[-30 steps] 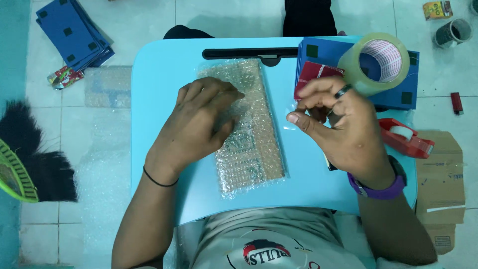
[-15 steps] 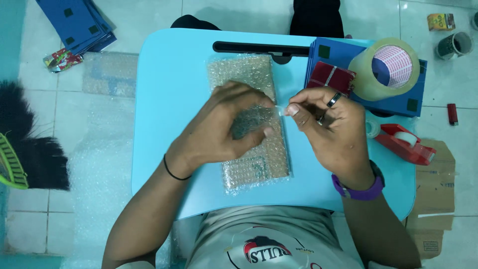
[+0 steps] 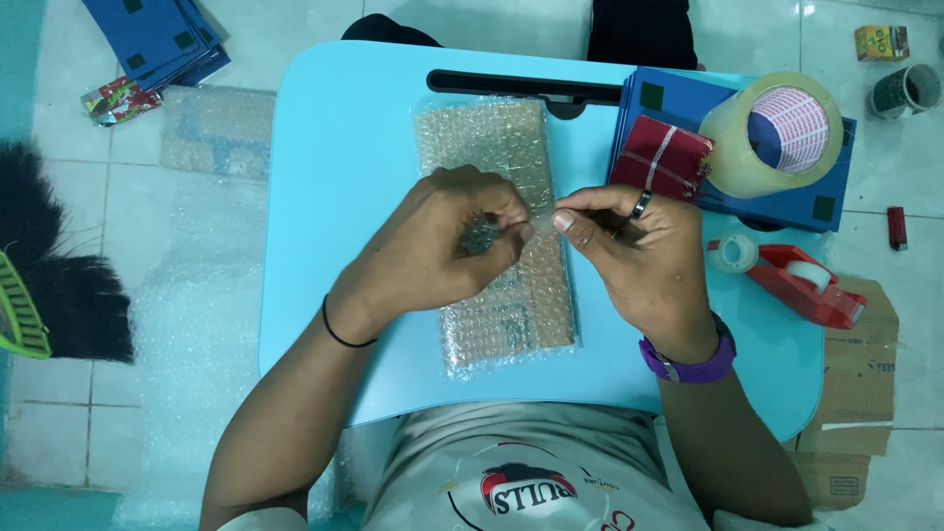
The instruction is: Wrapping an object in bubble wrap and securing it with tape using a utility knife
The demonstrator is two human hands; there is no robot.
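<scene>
A bubble-wrapped parcel [image 3: 501, 236] is laid lengthwise at the middle of the light blue counter [image 3: 334, 157]. It is pressed down by the left hand [image 3: 442, 246], fingers curled over its centre. The right hand [image 3: 639, 256] is pinched shut at the parcel's right edge, what it grips being too small to tell.

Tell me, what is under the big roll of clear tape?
The big roll of clear tape rests on a stack of blue flat pieces, beside a red checked item. The part of the stack directly beneath the roll is covered.
</scene>
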